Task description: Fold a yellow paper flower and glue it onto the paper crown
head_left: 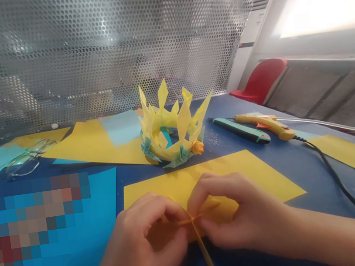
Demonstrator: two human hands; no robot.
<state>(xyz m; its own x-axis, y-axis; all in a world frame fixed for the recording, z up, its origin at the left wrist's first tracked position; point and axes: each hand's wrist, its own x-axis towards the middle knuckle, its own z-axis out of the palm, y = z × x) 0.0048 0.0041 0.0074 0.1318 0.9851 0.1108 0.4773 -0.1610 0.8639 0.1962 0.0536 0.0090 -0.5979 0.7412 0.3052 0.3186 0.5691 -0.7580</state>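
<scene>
Between my hands is a small folded yellow paper piece (202,243), with thin arms meeting at a centre. My left hand (152,233) pinches it from the left, thumb and forefinger near the centre. From the right, my right hand (238,212) pinches it the same way, its fingertips almost touching the left ones. A yellow paper sheet (235,169) lies flat on the table just beyond my hands. Behind it stands a yellow paper crown (170,151) with pointed tips, blue-green folded pieces and an orange paper rose (197,147) at its base.
A blue sheet (106,213) lies at left, partly pixelated. Eyeglasses (23,165) and more coloured paper (80,146) are farther back. A green-black cutter (241,130) and a yellow glue gun (265,125) with a black cord (335,172) lie at right. Perforated metal (103,51) stands behind.
</scene>
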